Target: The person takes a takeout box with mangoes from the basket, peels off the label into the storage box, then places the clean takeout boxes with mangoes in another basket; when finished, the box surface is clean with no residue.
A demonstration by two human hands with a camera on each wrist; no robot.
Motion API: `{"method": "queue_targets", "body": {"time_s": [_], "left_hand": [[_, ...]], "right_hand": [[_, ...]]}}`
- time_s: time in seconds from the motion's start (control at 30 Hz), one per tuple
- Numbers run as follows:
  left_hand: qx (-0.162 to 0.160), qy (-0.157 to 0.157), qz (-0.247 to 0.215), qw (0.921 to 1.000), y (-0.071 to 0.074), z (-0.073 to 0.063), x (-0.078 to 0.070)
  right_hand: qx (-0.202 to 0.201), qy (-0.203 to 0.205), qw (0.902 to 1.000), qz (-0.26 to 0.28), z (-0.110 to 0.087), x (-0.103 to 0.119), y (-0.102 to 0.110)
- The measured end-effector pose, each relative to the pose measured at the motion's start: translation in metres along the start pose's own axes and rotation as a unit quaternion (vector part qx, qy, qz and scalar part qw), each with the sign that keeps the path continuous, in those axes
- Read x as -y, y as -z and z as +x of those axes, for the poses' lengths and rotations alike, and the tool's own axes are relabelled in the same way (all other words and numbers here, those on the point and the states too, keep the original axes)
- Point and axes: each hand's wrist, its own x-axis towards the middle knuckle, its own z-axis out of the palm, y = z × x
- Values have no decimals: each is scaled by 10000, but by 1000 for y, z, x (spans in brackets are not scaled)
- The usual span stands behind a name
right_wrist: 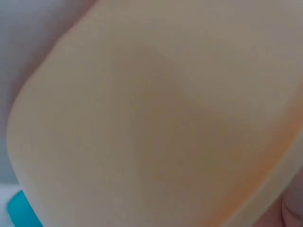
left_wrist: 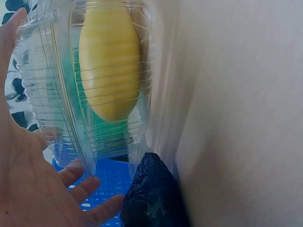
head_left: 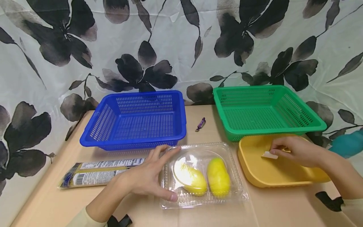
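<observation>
A clear plastic clamshell box (head_left: 195, 201) stands closed on the table, with two yellow mangoes (head_left: 219, 178) inside. My left hand (head_left: 146, 176) spreads around its left side, thumb near the front edge and fingers at the back left corner. In the left wrist view the fingers (left_wrist: 85, 189) are fairly straight, and one mango (left_wrist: 111, 61) shows through the ribbed plastic. My right hand (head_left: 297, 151) pinches a small white piece (head_left: 269, 155) over the yellow tray (head_left: 255, 170). The close right wrist view shows mostly the tray's blurred surface (right_wrist: 142, 118); the white piece is hidden there.
Behind the box stand a blue basket (head_left: 141, 126) and a green basket (head_left: 255, 110). A purple wrapped candy (head_left: 200, 124) lies between them. Left of the box lies a long printed packet (head_left: 99, 173). A teal object (head_left: 346, 143) is at the right edge.
</observation>
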Motion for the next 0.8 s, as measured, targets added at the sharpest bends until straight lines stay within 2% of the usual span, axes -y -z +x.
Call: {"method": "queue_targets", "body": {"time_s": [0.23, 0.43, 0.6, 0.8], "left_hand": [[-14, -14, 29, 10000, 1, 1, 0], [-32, -34, -4, 10000, 0, 1, 1], [21, -36, 6, 10000, -1, 1, 2], [1, -18, 39, 10000, 0, 0, 1]], "right_hand": [[488, 261, 9974, 453, -2, 0, -3], [723, -61, 9956, 592, -1, 8, -2], [670, -105, 9961, 569, 0, 19, -1], [317, -188, 9993, 93, 5, 40, 4]]}}
